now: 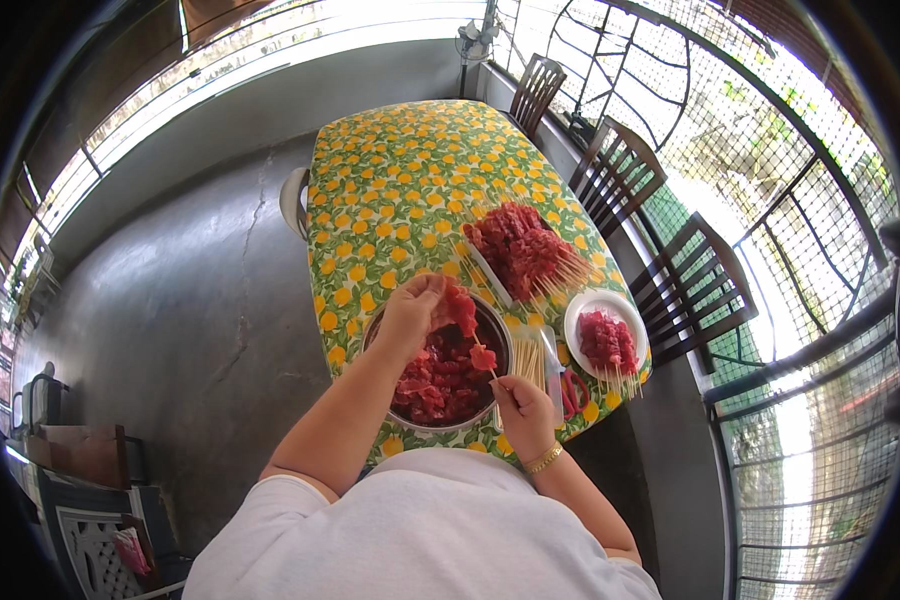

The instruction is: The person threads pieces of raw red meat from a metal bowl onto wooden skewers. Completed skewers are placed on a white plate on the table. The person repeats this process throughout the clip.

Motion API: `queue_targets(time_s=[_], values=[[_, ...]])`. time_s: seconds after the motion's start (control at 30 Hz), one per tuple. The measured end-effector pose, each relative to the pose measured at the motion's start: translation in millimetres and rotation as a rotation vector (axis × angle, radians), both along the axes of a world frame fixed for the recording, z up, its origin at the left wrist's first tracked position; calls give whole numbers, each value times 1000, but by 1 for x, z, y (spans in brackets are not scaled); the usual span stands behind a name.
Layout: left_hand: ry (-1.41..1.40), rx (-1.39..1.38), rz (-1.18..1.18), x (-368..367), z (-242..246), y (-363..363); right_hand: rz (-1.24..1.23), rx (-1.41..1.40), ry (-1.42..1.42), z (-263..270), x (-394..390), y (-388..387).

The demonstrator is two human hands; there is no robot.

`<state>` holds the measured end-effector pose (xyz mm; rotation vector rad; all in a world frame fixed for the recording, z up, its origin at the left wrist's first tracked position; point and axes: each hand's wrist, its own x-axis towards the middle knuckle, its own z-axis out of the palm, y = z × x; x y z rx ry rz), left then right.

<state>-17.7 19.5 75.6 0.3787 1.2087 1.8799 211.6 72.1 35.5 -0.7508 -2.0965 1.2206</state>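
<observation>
My left hand [414, 311] pinches a slice of raw red meat [460, 309] above a round metal bowl [504, 315]. More raw meat pieces [435, 386] in dark liquid fill the bowl. In my right hand [525, 414] is a thin bamboo skewer [493, 373], slanting up to the left. One lump of meat [483, 357] is threaded on it, just below the slice. Beside the bowl, a clear plastic pack of bare bamboo skewers [529, 356] lies near my right hand. Red-handled scissors [574, 391] rest to the right of that pack.
Skewered meat is heaped [521, 247] on a white tray [489, 271] beyond the bowl, sticks jutting out. Further skewers of meat [607, 341] lie on a white plate [574, 319] at right. Wooden chairs [694, 289] line the right side of the fruit-patterned tablecloth [390, 195]. A pale chair [295, 202] stands left.
</observation>
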Motion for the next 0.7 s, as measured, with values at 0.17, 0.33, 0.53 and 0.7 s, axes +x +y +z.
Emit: queue_targets(time_s=[0.17, 0.33, 0.53, 0.7], values=[[-94, -85, 51, 19, -5, 11, 28, -26, -44, -1, -10, -7], [-78, -49, 139, 22, -10, 19, 51, -21, -37, -7, -15, -9], [-90, -24, 53, 32, -15, 17, 68, -246, -7, -17, -13, -10], [-153, -35, -96, 38, -21, 14, 31, -225, 57, -16, -17, -5]])
